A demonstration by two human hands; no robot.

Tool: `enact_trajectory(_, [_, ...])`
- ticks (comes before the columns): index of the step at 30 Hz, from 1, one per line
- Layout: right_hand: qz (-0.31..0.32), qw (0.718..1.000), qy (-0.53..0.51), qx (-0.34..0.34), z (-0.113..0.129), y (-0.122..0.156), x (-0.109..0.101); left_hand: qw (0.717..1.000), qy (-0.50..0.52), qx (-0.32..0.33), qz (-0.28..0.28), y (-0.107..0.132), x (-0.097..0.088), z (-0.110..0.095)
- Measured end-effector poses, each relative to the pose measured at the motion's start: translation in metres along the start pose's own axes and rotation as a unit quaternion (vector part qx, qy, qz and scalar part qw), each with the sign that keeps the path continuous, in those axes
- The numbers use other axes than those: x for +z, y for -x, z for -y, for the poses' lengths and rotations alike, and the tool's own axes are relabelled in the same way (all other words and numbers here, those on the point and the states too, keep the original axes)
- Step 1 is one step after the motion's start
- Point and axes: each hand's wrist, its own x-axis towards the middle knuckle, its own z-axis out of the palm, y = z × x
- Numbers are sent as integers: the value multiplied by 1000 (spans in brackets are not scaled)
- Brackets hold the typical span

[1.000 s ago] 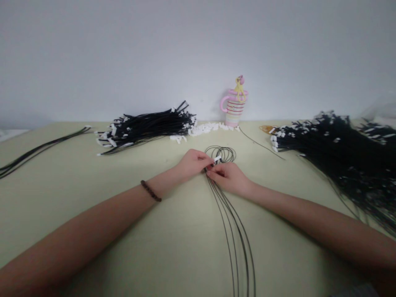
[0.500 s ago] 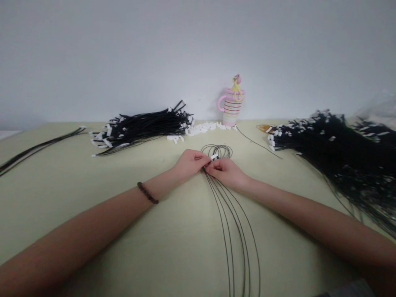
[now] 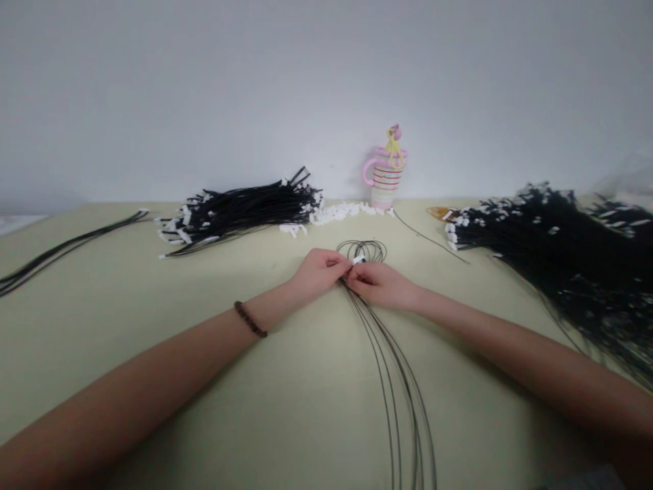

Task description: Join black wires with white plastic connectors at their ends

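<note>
Several thin dark wires point(image 3: 390, 344) run from the front edge of the view up to my fingers and curl into small loops point(image 3: 376, 250) just beyond them. My left hand point(image 3: 322, 273) is closed in a pinch on the wires from the left. From the right, my right hand point(image 3: 382, 284) pinches the same wires, its fingertips close against those of the left. A small white piece point(image 3: 359, 260) shows at the fingertips, beside the loops. The fingers partly hide the exact grip point.
A pile of black wires with white ends point(image 3: 245, 209) lies at the back left. Loose white pieces point(image 3: 339, 213) lie near a pink striped cup point(image 3: 386, 178). A large black wire heap point(image 3: 571, 252) fills the right, and a few strands point(image 3: 76, 239) lie far left.
The whole scene has shifted slightly right in view. The hanging wires have drawn closer together, and both hands stay pinched at the loops.
</note>
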Motion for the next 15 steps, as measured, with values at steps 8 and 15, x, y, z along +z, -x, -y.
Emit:
enact_trajectory(8, [55, 995, -72, 36, 0, -1, -10, 999, 35, -12, 25, -1, -1, -1])
enact_trajectory(15, [89, 912, -372, 149, 24, 8, -64, 998, 27, -54, 3, 1, -1, -6])
